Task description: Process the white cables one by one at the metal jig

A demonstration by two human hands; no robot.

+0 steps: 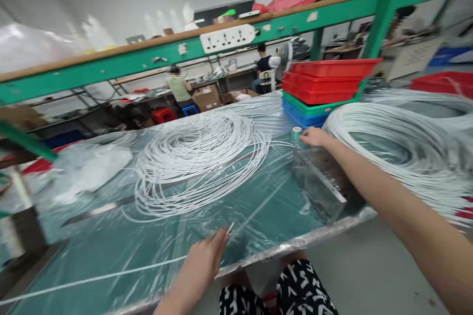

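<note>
My left hand (205,262) is closed near the table's front edge, pinching a thin white cable (148,266). The cable's short end pokes out past the fingertips, and its length runs off to the left. My right arm stretches forward, and my right hand (314,137) has its fingers pressed together at a small green roll of tape (296,133) behind a metal box (321,179). Blur leaves their exact hold on the tape unclear. A large loose coil of white cable (199,152) lies mid-table.
Thicker cable coils (406,133) lie at the right. Stacked red, green and blue trays (325,86) stand behind the box. Clear plastic bags (92,167) and a dark metal stand (24,231) are at left. A green shelf beam (148,59) crosses above; people sit beyond.
</note>
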